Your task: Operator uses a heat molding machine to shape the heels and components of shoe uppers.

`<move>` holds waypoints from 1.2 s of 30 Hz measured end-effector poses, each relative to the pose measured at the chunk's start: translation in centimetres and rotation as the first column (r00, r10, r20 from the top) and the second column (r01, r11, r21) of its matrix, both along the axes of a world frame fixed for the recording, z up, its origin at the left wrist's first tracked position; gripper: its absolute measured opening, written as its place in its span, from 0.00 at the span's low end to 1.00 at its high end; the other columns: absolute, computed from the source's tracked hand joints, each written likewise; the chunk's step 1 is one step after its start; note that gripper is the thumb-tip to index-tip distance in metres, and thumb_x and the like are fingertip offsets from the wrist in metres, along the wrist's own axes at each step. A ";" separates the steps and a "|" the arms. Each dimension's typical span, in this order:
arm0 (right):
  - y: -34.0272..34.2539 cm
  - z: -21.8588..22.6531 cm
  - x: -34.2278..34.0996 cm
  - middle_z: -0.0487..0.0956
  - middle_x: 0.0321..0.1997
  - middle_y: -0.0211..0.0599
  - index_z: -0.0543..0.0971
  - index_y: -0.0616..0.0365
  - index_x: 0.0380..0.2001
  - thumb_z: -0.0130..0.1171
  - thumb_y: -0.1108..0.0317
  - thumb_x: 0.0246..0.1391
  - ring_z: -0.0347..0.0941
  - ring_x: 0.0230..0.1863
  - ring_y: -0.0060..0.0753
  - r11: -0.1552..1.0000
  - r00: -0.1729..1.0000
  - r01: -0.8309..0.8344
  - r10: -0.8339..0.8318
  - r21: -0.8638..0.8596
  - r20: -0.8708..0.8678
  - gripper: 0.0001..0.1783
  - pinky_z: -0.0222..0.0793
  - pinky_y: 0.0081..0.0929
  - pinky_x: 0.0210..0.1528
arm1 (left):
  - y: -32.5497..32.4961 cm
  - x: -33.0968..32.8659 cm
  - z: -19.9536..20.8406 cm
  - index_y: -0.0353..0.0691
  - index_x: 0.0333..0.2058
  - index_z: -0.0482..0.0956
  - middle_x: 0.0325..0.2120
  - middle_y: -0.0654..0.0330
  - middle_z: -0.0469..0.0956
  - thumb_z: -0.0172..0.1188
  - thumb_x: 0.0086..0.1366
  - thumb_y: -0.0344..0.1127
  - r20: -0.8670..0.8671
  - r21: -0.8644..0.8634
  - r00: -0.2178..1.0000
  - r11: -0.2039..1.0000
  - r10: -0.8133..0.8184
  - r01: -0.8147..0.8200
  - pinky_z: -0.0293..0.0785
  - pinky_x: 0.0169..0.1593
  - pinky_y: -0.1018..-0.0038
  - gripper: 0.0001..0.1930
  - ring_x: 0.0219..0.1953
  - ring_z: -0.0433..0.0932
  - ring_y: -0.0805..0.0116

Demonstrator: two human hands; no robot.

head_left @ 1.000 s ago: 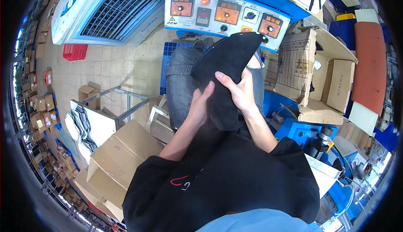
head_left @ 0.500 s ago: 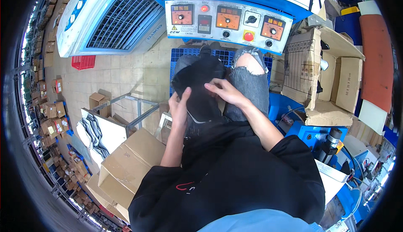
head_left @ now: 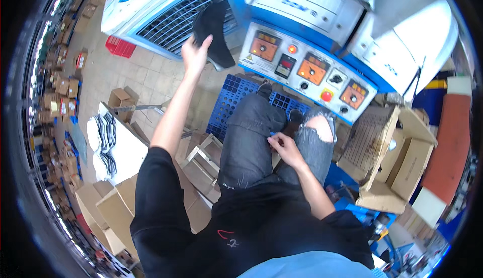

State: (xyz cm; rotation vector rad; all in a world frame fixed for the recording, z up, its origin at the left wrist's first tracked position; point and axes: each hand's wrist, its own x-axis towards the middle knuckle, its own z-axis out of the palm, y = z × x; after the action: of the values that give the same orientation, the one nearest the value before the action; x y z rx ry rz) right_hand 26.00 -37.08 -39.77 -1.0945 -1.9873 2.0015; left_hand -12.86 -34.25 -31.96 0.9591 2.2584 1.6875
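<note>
Left hand (head_left: 195, 56), in the head view, holds a curved black piece (head_left: 215, 29) between thumb and fingers, raised before the grille (head_left: 173, 19) of the white-and-blue unit; whether they touch, I cannot tell. Right hand (head_left: 286, 149) is above the lap, between the knees, its fingers bent; whether it grips something, I cannot tell.
</note>
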 end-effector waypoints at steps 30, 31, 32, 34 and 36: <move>0.4 1.0 -1.7 0.77 0.26 0.35 0.76 0.62 0.32 0.56 0.54 0.57 0.72 0.28 0.24 0.992 0.989 -0.112 0.107 0.051 0.107 0.19 0.68 0.24 0.32 | 11.8 0.7 1.3 0.30 0.48 0.72 0.61 0.44 0.56 0.56 0.50 0.30 -0.777 -0.318 0.517 0.933 -0.359 0.171 0.48 0.65 0.52 0.23 0.64 0.53 0.48; 0.3 0.5 -1.6 0.77 0.26 0.36 0.77 0.62 0.32 0.56 0.53 0.57 0.73 0.29 0.25 0.991 0.988 -0.124 0.118 0.054 0.102 0.19 0.68 0.26 0.34 | 11.1 1.5 0.9 0.30 0.48 0.72 0.61 0.44 0.56 0.56 0.50 0.30 -0.785 -0.321 0.493 0.927 -0.374 0.192 0.48 0.65 0.52 0.23 0.64 0.53 0.48; 0.1 0.6 -1.3 0.77 0.26 0.36 0.77 0.62 0.32 0.56 0.53 0.57 0.73 0.29 0.25 0.993 0.991 -0.105 0.101 0.048 0.087 0.19 0.68 0.26 0.34 | 10.0 2.3 0.0 0.30 0.47 0.73 0.60 0.43 0.57 0.57 0.50 0.29 -0.758 -0.356 0.533 0.923 -0.376 0.145 0.49 0.64 0.51 0.23 0.64 0.53 0.46; 0.4 0.9 -1.1 0.77 0.25 0.40 0.76 0.63 0.32 0.57 0.50 0.55 0.74 0.28 0.32 0.994 0.991 -0.103 0.101 0.023 0.083 0.22 0.68 0.31 0.33 | 7.7 3.1 -2.2 0.30 0.47 0.71 0.59 0.39 0.57 0.58 0.48 0.28 -0.677 -0.353 0.630 0.919 -0.380 0.175 0.51 0.63 0.48 0.24 0.63 0.54 0.42; 0.7 1.3 -0.4 0.77 0.25 0.41 0.76 0.64 0.32 0.56 0.51 0.55 0.74 0.29 0.33 0.994 0.989 -0.105 0.103 0.018 0.104 0.22 0.68 0.31 0.33 | 7.0 4.5 -2.4 0.32 0.49 0.69 0.58 0.40 0.58 0.59 0.47 0.28 -0.681 -0.405 0.601 0.899 -0.418 0.167 0.54 0.62 0.50 0.26 0.62 0.56 0.42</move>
State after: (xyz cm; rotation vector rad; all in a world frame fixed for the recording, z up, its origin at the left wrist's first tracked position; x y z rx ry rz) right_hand 25.55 -36.37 -38.46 -1.1327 -2.1555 2.0044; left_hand -8.36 -27.29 -34.41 2.1154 2.4596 0.7947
